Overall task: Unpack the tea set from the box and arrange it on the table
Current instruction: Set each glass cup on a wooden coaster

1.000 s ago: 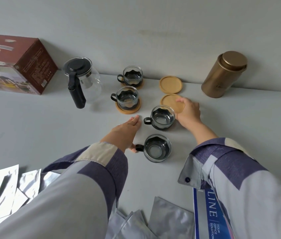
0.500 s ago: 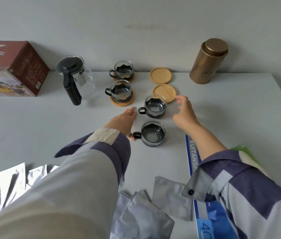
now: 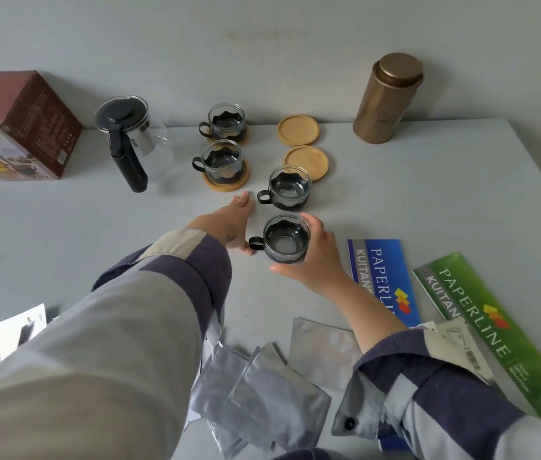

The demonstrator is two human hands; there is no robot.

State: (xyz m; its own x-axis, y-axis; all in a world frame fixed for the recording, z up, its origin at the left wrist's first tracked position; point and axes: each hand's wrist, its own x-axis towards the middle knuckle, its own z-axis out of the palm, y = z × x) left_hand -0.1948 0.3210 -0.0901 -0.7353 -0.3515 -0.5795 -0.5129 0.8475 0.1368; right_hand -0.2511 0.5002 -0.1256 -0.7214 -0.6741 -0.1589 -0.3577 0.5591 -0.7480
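Nearest cup (image 3: 285, 240) gripped by right hand (image 3: 316, 257) fingers; left hand (image 3: 229, 224) flat, thumb hidden.

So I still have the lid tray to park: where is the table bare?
Bare table lies between the box, the teapot and the left sleeve, and right of the coasters below the gold tin. The cups, pouches and Paperline packs crowd the rest.

A plain pale grey wall (image 3: 262, 44) is running behind a light grey table (image 3: 445, 180), whose back edge is meeting it. Soft, even light is falling across both, casting faint shadows on the wall.
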